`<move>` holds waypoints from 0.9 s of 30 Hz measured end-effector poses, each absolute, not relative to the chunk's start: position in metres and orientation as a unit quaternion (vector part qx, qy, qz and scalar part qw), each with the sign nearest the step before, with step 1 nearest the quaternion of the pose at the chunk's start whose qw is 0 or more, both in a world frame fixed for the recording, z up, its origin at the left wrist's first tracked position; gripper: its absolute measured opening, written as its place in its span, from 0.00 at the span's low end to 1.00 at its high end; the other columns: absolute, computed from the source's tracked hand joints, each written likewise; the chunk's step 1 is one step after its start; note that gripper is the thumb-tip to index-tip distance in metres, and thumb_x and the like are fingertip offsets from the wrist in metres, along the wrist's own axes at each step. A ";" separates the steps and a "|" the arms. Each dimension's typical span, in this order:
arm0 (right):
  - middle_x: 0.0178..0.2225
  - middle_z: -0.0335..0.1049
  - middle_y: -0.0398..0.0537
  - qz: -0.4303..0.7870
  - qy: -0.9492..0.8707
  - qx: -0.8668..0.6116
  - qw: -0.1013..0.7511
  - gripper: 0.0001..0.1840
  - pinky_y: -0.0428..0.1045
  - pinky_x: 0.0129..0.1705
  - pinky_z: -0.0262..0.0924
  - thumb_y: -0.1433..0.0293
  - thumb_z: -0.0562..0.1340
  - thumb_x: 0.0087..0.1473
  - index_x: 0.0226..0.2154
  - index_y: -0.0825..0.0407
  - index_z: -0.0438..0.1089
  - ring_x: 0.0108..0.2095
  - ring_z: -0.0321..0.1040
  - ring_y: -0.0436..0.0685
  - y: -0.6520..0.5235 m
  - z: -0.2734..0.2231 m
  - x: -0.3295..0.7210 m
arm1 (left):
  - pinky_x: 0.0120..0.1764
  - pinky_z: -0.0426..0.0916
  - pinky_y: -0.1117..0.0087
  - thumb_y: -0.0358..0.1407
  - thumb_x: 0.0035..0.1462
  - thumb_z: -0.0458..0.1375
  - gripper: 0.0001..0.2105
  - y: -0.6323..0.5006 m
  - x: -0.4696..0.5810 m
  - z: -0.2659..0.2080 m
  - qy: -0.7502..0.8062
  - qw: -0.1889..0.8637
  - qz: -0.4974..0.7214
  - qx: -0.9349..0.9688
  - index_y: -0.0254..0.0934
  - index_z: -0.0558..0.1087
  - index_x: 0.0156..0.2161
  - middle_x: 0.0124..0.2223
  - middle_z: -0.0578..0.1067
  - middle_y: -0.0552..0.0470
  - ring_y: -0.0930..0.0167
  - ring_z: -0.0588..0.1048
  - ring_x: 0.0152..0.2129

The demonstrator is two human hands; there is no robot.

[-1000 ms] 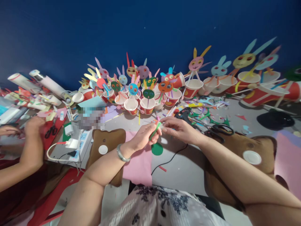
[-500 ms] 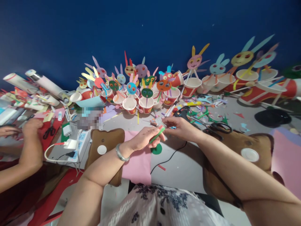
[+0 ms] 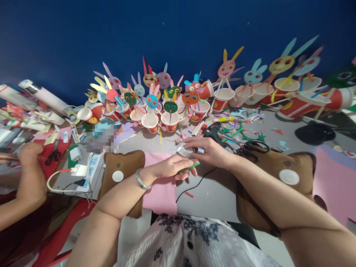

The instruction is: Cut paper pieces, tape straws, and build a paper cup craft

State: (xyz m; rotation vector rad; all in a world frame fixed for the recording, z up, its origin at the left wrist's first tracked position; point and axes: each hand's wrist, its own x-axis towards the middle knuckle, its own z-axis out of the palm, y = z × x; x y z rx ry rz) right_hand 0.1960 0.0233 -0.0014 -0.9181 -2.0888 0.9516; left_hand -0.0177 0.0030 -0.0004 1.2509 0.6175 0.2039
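Note:
My left hand (image 3: 174,165), with a bangle at its wrist, is closed on a narrow green piece (image 3: 190,167) with a bit of red at its end. My right hand (image 3: 213,150) reaches in from the right, its fingers curled round a clear, roundish plastic thing (image 3: 184,150) just above the left hand. What exactly this clear thing is I cannot make out. Both hands are close together over the table, beside a pink sheet (image 3: 158,200). A small red strip (image 3: 189,194) lies below them, next to a black cord (image 3: 182,192).
Paper cups with rabbit-faced figures (image 3: 150,120) line the back. Black-handled scissors (image 3: 257,147), a glue gun (image 3: 213,131) and paper scraps lie to the right. Brown pouches (image 3: 122,165) flank my arms. At left are a power strip (image 3: 93,167) and another person's arm (image 3: 30,178).
My right hand has turned over, and the clear plastic thing now shows above the left hand. The green piece has tilted flatter. The green disc on the table is now hidden.

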 end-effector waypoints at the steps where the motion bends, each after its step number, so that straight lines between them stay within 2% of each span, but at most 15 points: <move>1: 0.51 0.77 0.55 0.364 -0.801 -0.346 0.324 0.13 0.58 0.53 0.69 0.72 0.64 0.52 0.41 0.49 0.79 0.52 0.74 0.63 0.023 -0.002 0.196 | 0.23 0.60 0.75 0.52 0.65 0.51 0.25 0.003 -0.018 -0.001 0.286 0.763 0.092 0.573 0.29 0.77 0.39 0.22 0.69 0.54 0.78 0.64 0.16; 5: 0.54 0.75 0.53 0.383 -0.798 -0.341 0.316 0.18 0.58 0.59 0.65 0.76 0.62 0.52 0.44 0.49 0.79 0.56 0.72 0.61 0.023 -0.001 0.197 | 0.23 0.60 0.75 0.52 0.65 0.51 0.25 0.001 -0.016 -0.003 0.295 0.760 0.103 0.570 0.29 0.76 0.38 0.21 0.68 0.54 0.78 0.64 0.16; 12: 0.57 0.73 0.51 0.499 -0.731 -0.334 0.325 0.20 0.58 0.56 0.68 0.77 0.60 0.50 0.45 0.48 0.79 0.57 0.71 0.63 0.021 0.007 0.198 | 0.23 0.60 0.74 0.54 0.64 0.52 0.26 0.001 -0.014 -0.005 0.304 0.750 0.118 0.575 0.28 0.77 0.37 0.20 0.69 0.54 0.78 0.64 0.15; 15: 0.56 0.74 0.50 0.554 -0.702 -0.311 0.323 0.19 0.59 0.57 0.67 0.75 0.61 0.50 0.44 0.47 0.79 0.59 0.69 0.64 0.019 0.013 0.198 | 0.22 0.60 0.73 0.55 0.63 0.53 0.27 0.000 -0.013 -0.004 0.306 0.747 0.125 0.577 0.28 0.76 0.38 0.20 0.68 0.55 0.78 0.63 0.15; 18: 0.56 0.74 0.51 0.584 -0.694 -0.289 0.306 0.15 0.59 0.57 0.67 0.69 0.65 0.52 0.44 0.48 0.79 0.58 0.69 0.65 0.015 0.021 0.196 | 0.21 0.58 0.73 0.57 0.62 0.53 0.26 0.000 -0.012 -0.003 0.312 0.744 0.127 0.577 0.30 0.74 0.38 0.20 0.67 0.56 0.78 0.62 0.15; 21: 0.55 0.73 0.55 0.578 -0.709 -0.275 0.297 0.18 0.56 0.57 0.67 0.62 0.68 0.52 0.45 0.50 0.77 0.58 0.69 0.65 0.012 0.026 0.193 | 0.21 0.58 0.74 0.58 0.62 0.52 0.25 -0.001 -0.011 -0.006 0.315 0.739 0.128 0.582 0.33 0.71 0.35 0.21 0.66 0.57 0.78 0.62 0.16; 24: 0.57 0.72 0.57 0.537 -0.734 -0.281 0.305 0.22 0.58 0.60 0.63 0.60 0.73 0.46 0.44 0.51 0.77 0.62 0.65 0.66 0.009 0.026 0.189 | 0.22 0.57 0.74 0.57 0.61 0.53 0.24 -0.001 -0.010 -0.013 0.309 0.733 0.146 0.588 0.35 0.67 0.34 0.22 0.65 0.58 0.79 0.61 0.17; 27: 0.58 0.70 0.59 0.499 -0.746 -0.301 0.322 0.16 0.61 0.61 0.61 0.61 0.73 0.48 0.38 0.51 0.75 0.60 0.67 0.67 0.006 0.024 0.186 | 0.23 0.56 0.74 0.56 0.60 0.55 0.22 -0.001 -0.008 -0.020 0.311 0.726 0.185 0.584 0.36 0.65 0.33 0.22 0.63 0.59 0.79 0.60 0.17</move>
